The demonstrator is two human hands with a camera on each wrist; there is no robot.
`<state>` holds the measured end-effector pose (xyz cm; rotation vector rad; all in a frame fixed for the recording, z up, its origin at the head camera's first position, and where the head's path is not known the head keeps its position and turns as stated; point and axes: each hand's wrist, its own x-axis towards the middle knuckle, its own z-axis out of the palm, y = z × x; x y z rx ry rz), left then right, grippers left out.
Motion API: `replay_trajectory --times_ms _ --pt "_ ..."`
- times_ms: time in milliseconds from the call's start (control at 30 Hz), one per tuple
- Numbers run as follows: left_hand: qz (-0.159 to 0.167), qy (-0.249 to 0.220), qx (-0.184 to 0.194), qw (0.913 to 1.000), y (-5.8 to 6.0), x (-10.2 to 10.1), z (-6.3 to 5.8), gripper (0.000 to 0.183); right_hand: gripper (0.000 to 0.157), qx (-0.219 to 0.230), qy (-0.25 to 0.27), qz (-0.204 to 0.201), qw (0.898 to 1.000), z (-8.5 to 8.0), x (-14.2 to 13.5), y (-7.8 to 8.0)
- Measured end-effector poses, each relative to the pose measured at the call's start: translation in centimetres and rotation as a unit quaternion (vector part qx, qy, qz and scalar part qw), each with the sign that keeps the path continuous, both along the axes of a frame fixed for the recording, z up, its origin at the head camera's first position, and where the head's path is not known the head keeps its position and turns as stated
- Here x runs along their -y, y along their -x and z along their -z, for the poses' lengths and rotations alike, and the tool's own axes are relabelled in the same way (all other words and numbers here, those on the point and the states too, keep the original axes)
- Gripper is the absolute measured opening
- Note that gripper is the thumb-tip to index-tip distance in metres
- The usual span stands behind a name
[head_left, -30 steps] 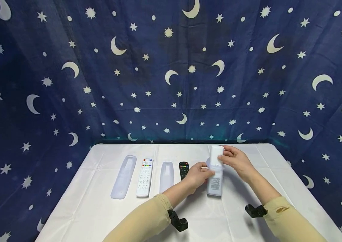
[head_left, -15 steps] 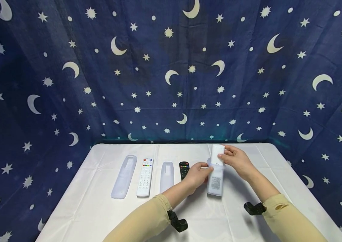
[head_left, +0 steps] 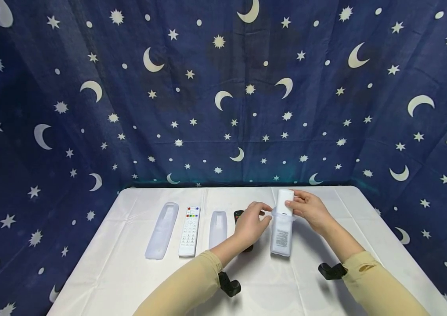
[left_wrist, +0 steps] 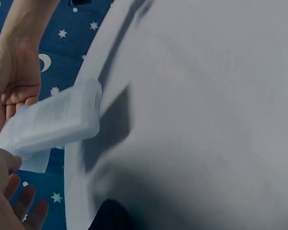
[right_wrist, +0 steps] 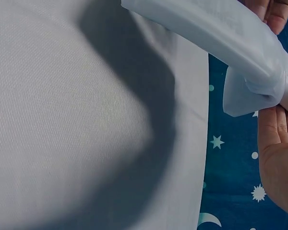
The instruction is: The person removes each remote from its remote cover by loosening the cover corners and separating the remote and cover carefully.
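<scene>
A white remote control (head_left: 285,198) is tilted over the table's right half, its printed back up. A translucent silicone cover (head_left: 281,245) encloses its lower part, and a folded flap of the cover (right_wrist: 242,93) hangs beneath in the right wrist view. My right hand (head_left: 311,211) pinches the bare upper end between thumb and fingers. My left hand (head_left: 250,224) is beside the cover's edge, fingertips right at it. In the left wrist view that left hand (left_wrist: 9,191) has its fingers spread. Below it, partly hidden, lies a black remote control (head_left: 238,214).
Left of the hands, a shorter translucent cover (head_left: 218,230), a white remote with coloured buttons (head_left: 189,232) and a longer translucent cover (head_left: 162,231) lie in a row. The white-covered table (head_left: 101,272) ends at a dark blue curtain (head_left: 192,101) with moons and stars.
My left hand has let go of the cover's edge and drawn slightly left, its fingers loosening. The right hand keeps its hold on the remote, nearly still.
</scene>
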<state>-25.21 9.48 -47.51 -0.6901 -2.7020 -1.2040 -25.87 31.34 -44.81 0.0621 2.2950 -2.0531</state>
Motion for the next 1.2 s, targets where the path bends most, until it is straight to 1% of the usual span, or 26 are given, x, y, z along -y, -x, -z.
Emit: replay_trajectory --times_ms 33,100,167,233,333,500,633,733,833,933,1067,1133,1200 --pt "0.000 0.028 -0.029 0.9992 0.1 0.0 -0.1 0.019 0.069 0.001 0.001 -0.002 1.000 0.0 0.1 0.0" --pt "0.002 0.074 -0.087 0.9934 0.3 0.1 -0.2 0.017 0.068 0.001 0.002 -0.002 1.000 0.0 0.3 0.0" --pt "0.003 0.110 -0.139 0.9841 0.5 0.1 -0.1 0.015 0.067 0.001 0.004 -0.004 1.000 0.0 0.4 0.0" --pt "0.007 0.128 -0.179 0.9755 0.6 0.1 0.0 0.013 0.067 0.000 0.006 -0.005 1.000 -0.1 0.4 -0.1" --pt "0.010 0.134 -0.212 0.9681 0.7 0.2 0.1 0.010 0.066 -0.003 0.013 -0.001 1.000 -0.2 0.4 -0.2" --pt "0.013 0.133 -0.237 0.9623 0.9 0.3 0.3 0.006 0.066 -0.007 0.018 0.003 1.000 -0.3 0.5 -0.3" --pt "0.031 0.149 -0.261 0.9530 0.9 0.4 0.3 0.006 0.067 -0.008 0.010 -0.001 1.000 -0.3 0.5 -0.3" --pt "0.054 0.158 -0.266 0.9493 0.8 0.5 0.2 0.006 0.067 -0.007 0.006 0.003 1.000 -0.3 0.3 -0.3" --pt "0.066 0.161 -0.256 0.9508 0.6 0.4 0.1 0.006 0.066 -0.006 0.012 0.008 1.000 -0.1 0.0 -0.1" --pt "0.058 0.166 -0.235 0.9560 0.4 0.5 0.1 0.005 0.064 -0.005 0.027 0.001 1.000 0.2 -0.2 0.0" --pt "0.037 0.169 -0.190 0.9663 0.0 0.6 0.3 0.007 0.062 0.002 0.034 -0.011 0.999 0.5 -0.1 0.1" --pt "0.029 0.165 -0.181 0.9690 -0.1 0.6 0.4 0.013 0.062 0.005 0.029 -0.009 1.000 0.6 0.0 0.3" --pt "0.023 0.159 -0.187 0.9691 -0.2 0.6 0.5 0.020 0.063 0.008 0.022 -0.005 1.000 0.6 0.1 0.4"
